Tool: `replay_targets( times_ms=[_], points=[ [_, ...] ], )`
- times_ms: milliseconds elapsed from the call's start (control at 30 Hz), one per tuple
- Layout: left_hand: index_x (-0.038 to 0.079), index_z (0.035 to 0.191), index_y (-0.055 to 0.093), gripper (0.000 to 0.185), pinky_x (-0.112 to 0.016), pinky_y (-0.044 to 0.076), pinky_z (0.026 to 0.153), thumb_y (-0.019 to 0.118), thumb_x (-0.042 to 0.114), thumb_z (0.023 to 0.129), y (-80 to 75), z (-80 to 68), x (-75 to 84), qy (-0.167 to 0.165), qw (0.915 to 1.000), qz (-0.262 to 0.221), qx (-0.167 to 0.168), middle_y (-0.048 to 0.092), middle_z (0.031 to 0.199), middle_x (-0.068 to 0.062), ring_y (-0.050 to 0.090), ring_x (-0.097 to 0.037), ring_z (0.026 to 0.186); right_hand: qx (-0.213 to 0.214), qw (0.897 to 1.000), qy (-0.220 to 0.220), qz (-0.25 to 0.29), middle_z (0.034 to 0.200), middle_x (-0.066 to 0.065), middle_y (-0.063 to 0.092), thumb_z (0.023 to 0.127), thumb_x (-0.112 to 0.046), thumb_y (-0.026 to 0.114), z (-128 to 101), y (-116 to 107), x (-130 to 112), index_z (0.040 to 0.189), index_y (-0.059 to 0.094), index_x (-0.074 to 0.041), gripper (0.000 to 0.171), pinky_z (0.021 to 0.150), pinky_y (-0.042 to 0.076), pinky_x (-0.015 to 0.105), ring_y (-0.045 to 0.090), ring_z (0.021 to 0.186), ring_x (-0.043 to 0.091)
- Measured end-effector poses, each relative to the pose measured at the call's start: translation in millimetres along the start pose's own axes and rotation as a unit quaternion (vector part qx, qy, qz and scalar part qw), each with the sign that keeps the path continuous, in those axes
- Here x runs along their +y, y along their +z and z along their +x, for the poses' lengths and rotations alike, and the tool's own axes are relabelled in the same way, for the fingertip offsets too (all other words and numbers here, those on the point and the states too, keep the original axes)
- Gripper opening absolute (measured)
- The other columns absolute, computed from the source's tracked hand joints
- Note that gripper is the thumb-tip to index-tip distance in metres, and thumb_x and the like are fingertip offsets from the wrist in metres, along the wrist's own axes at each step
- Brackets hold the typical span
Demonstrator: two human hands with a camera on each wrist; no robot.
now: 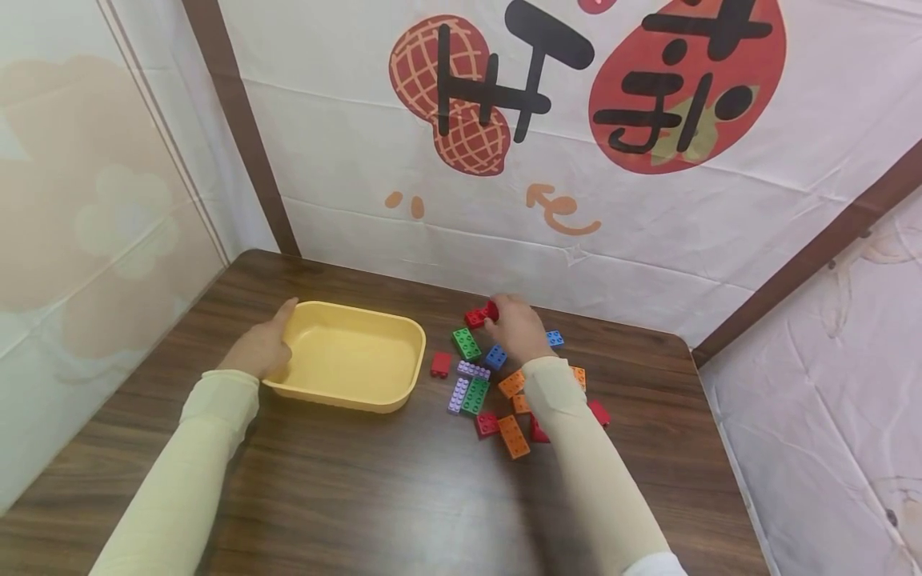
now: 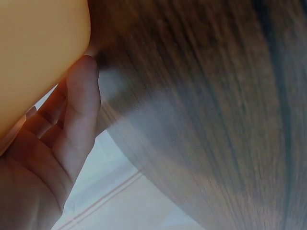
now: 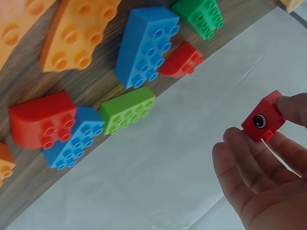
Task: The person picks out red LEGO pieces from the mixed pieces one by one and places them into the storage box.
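My left hand [image 1: 261, 346] holds the left side of a shallow yellow plastic tub [image 1: 354, 310], one finger extended along its rim. In the left wrist view, a digit lies against the tub's wall [image 2: 38, 52] and the other fingers are partly hidden behind it. Between thumb and fingertips, my right hand [image 3: 268, 177] pinches a small red toy brick [image 3: 266, 115] with a printed eye on its side. In the head view that hand is at the back of the scattered bricks, close to another red brick [image 1: 475, 318], and hides some of the pile.
Loose bricks lie right of the tub, among them a green brick [image 1: 467, 343], a blue brick [image 1: 495, 357], a purple brick [image 1: 458, 395] and an orange brick [image 1: 515, 437]. A white printed cloth [image 1: 346, 184] hangs behind the wooden table [image 1: 324, 488].
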State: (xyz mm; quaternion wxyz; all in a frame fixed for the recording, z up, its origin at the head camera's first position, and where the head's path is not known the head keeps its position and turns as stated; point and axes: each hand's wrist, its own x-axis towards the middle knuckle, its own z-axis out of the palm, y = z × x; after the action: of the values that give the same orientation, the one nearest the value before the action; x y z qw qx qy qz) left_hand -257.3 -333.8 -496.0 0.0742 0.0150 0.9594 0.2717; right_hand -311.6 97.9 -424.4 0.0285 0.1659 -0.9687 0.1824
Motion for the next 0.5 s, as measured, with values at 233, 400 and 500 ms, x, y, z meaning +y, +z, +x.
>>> replay_targets(
  times_ms=[233,400,500],
  points=[
    [0.011,0.162,-0.003,0.094,-0.050,0.049,0.066,0.047,0.000,0.083,0.2,-2.2,0.6,-0.006,1.0000,-0.004,0.003,0.063,0.083,-0.021,0.056,-0.031,0.063,-0.014,0.999,-0.022,-0.028,0.121,0.011,0.064,0.094,-0.023,0.071,5.6,7.4,-21.4,0.136,0.059,-0.005,0.048,0.092,0.053,0.042,0.063,0.104,0.026],
    [0.011,0.162,-0.002,0.093,-0.047,0.048,0.061,0.046,0.000,0.083,-0.1,-2.8,2.8,-0.004,1.0000,-0.007,0.003,0.061,0.078,-0.018,0.054,-0.029,0.059,-0.019,0.998,-0.038,-0.039,0.120,0.011,0.064,0.094,-0.023,0.072,9.1,12.4,-36.1,0.134,0.060,-0.006,0.045,0.089,0.054,0.039,0.064,0.102,0.024],
    [0.011,0.162,-0.002,0.092,-0.044,0.046,0.057,0.045,0.000,0.084,0.7,-2.9,1.8,-0.003,1.0000,-0.005,0.001,0.058,0.072,-0.015,0.052,-0.028,0.056,-0.015,0.998,-0.050,-0.041,0.121,0.011,0.064,0.093,-0.022,0.073,11.4,16.2,-43.1,0.132,0.062,-0.006,0.043,0.089,0.054,0.040,0.064,0.102,0.024]
  ],
)
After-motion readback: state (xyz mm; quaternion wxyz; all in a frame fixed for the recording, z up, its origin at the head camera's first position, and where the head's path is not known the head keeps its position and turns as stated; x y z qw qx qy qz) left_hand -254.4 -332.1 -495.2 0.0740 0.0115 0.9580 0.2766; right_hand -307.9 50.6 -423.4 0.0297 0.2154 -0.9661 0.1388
